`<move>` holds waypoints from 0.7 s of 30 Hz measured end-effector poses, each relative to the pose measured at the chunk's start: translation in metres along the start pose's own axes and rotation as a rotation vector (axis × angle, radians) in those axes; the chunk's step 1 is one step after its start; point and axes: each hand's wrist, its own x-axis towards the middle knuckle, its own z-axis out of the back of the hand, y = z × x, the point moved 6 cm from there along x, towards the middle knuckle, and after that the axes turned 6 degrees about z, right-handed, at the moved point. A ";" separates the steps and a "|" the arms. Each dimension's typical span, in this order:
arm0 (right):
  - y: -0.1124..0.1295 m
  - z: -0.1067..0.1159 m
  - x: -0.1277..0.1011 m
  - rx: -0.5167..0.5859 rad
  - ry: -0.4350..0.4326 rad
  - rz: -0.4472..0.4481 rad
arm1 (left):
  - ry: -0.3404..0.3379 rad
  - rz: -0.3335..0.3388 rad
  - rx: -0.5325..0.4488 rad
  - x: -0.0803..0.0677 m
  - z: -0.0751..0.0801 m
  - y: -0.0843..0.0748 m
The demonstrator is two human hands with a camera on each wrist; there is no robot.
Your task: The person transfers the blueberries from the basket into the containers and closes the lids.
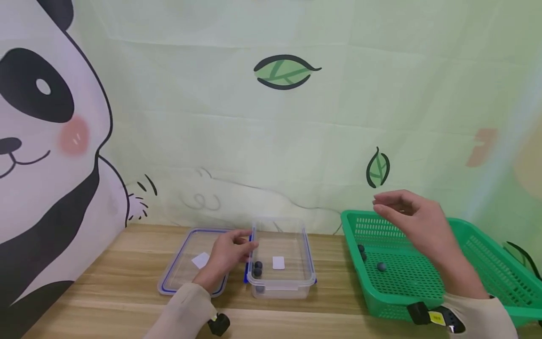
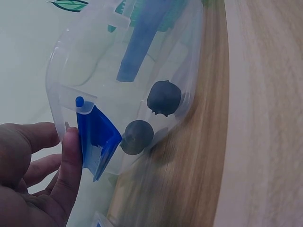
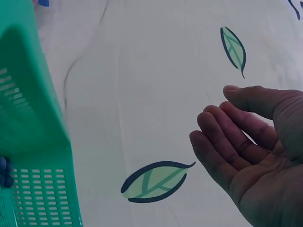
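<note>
A clear plastic box (image 1: 292, 274) with blue latches stands lidless on the table. My left hand (image 1: 230, 250) pinches the rim of its left wall between thumb and fingers, beside a lowered blue latch (image 2: 97, 142). Two blueberries (image 2: 164, 98) show inside the box, near that left wall. My right hand (image 1: 417, 221) is raised above the green basket (image 1: 353, 263), its fingers loosely bent and nothing visible in them. In the right wrist view the right palm (image 3: 251, 165) shows bare. A blueberry (image 1: 381, 266) lies on the basket floor, with others by its left wall.
The box's lid (image 1: 172, 282), clear with a blue seal, lies flat on the table left of the box, partly behind my left hand. A white label (image 1: 278, 262) is in the box. Behind the wooden table (image 1: 127, 282) hangs a printed cloth (image 1: 211, 94) with a panda and leaves.
</note>
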 end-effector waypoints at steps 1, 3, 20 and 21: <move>-0.001 0.003 0.001 0.003 0.009 -0.004 | 0.000 0.000 0.002 0.000 0.000 0.000; -0.005 0.009 0.006 0.002 0.030 -0.007 | -0.003 0.002 0.010 0.000 0.000 -0.001; -0.075 0.005 0.049 -0.080 0.349 0.005 | 0.005 -0.008 0.017 -0.001 0.000 0.000; -0.079 0.003 0.050 -0.090 0.372 0.020 | 0.006 -0.009 0.017 -0.001 0.000 0.000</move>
